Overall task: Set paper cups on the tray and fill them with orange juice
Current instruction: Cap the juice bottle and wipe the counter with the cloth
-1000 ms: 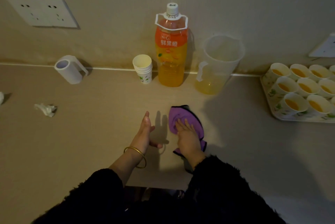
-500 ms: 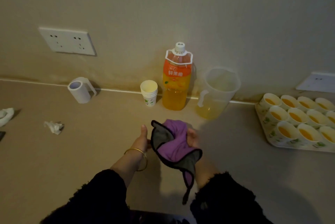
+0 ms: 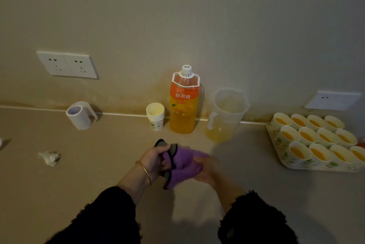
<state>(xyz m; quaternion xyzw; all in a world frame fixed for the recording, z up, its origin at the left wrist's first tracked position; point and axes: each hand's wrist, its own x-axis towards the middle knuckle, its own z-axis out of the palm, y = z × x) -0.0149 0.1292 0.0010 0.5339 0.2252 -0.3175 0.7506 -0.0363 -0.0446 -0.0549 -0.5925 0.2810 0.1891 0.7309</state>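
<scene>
Dim beige worktop [image 3: 94, 180] by wall [image 3: 197, 16]. Filled paper cups [image 3: 308, 137] crowd tray [image 3: 308, 167], far right. I see left hand [image 3: 155, 157] fingers [image 3: 163, 149] curled round purple cloth [image 3: 183, 161]; right hand [image 3: 208, 168] blurred, grip unclear. Cups light, crushable, sloshy: I'd lift tray by rim.

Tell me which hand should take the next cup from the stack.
Left, probably. The left hand is nearly in line with the cup stack; the right hand sits further right. Both hold the cloth.
</scene>
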